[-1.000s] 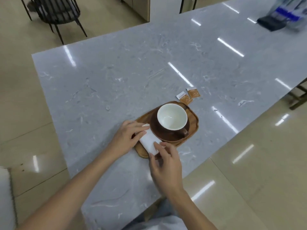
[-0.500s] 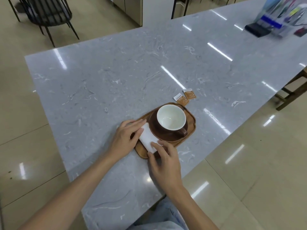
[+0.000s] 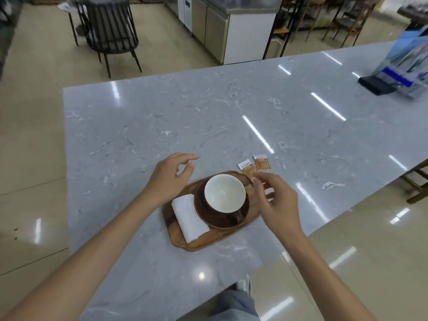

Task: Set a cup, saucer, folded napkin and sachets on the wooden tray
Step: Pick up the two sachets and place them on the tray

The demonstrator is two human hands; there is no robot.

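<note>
Napkin [image 3: 190, 218] lies folded on the tray [image 3: 222, 240] beside the cup [image 3: 224, 196] on its saucer [image 3: 209, 220]. My right hand [image 3: 276, 201] reaches the nearer sachet [image 3: 247, 169], maybe touching it. Left hand [image 3: 170, 176] hovers loosely spread, empty. Second sachet [image 3: 262, 162] sits on the table [image 3: 162, 117].

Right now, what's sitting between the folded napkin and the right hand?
In the head view, the white cup on its brown saucer sits between the folded napkin and the right hand.
</note>
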